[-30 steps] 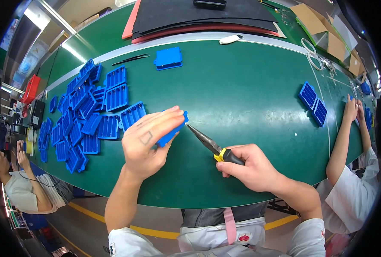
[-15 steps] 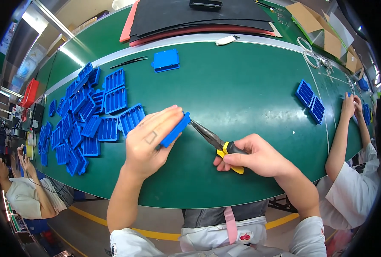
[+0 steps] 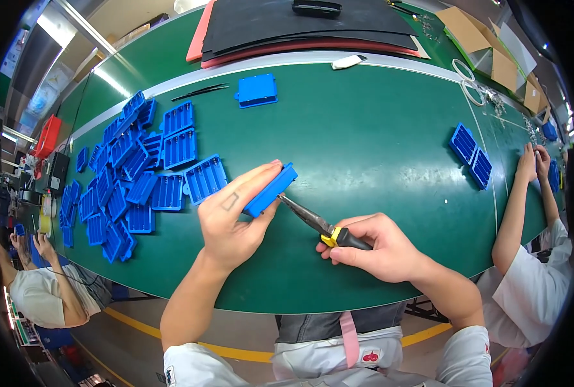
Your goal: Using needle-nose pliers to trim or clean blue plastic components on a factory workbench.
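My left hand (image 3: 235, 209) is closed around a blue plastic battery holder (image 3: 271, 191), held tilted above the green table with one long side facing me. In my right hand (image 3: 384, 248) are long-nose pliers (image 3: 314, 220) with yellow and black handles, my fingers wrapped round the grips. The tips of the pliers reach the lower edge of the holder, near my left thumb; whether they grip anything there is too small to tell. My left fingers hide the holder's far side.
Many blue battery holders (image 3: 140, 191) are heaped on the left. Tweezers (image 3: 200, 91) and a face-down holder (image 3: 257, 90) lie at the back, beside a white-handled tool (image 3: 348, 62). Two joined holders (image 3: 471, 157) lie right, near a co-worker's hands (image 3: 533, 162). Black sheets (image 3: 255, 32) are stacked behind.
The holder has turned in my left hand, showing more of its side. My right hand has lowered slightly, and the pliers' tips have moved down and left along the holder.
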Tool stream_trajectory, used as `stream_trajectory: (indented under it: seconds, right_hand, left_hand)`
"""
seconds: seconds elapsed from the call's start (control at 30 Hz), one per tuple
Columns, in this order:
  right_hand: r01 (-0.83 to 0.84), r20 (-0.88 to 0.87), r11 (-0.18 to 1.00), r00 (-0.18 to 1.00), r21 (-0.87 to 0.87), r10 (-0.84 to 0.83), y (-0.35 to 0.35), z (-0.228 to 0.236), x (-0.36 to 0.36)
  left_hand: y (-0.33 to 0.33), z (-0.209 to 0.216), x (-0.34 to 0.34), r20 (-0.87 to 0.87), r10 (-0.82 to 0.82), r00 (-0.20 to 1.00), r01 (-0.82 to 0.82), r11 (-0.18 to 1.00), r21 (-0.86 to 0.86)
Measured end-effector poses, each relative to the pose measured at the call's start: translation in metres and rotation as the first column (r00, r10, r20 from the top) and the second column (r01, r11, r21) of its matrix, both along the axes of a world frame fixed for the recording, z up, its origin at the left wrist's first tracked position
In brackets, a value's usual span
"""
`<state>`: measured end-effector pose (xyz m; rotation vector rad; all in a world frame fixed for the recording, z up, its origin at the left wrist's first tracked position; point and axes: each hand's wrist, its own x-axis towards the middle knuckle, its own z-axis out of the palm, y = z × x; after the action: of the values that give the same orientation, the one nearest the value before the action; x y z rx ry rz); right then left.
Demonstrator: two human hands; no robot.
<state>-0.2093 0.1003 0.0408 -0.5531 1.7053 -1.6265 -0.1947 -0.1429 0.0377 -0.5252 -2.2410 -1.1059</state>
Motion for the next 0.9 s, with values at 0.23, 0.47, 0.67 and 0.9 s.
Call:
stream_trajectory:
  seconds: [0.23, 0.47, 0.67, 0.9]
  right_hand:
    - [0.012, -0.019, 1.000, 1.000, 0.000, -0.012, -0.001, -0.002, 0.002]
    - [0.031, -0.074, 0.999, 0.997, 0.015, -0.030, -0.003, 0.000, 0.004]
    - [0.041, 0.013, 0.998, 0.999, 0.043, -0.041, -0.007, 0.007, 0.013]
    - [-0.002, 0.143, 0.986, 0.989, 0.167, -0.023, 0.001, 0.015, 0.009]
  left_hand:
    - [0.006, -0.002, 0.003, 0.068, -0.011, 0.998, 0.004, 0.996, 0.094]
    - [0.008, -0.003, 0.000, 0.052, 0.012, 0.999, -0.016, 0.997, 0.069]
    - [0.005, -0.001, 0.002, 0.082, 0.011, 0.997, -0.017, 0.997, 0.071]
    - [-0.011, 0.000, -0.006, -0.060, -0.070, 0.996, 0.050, 0.958, -0.283]
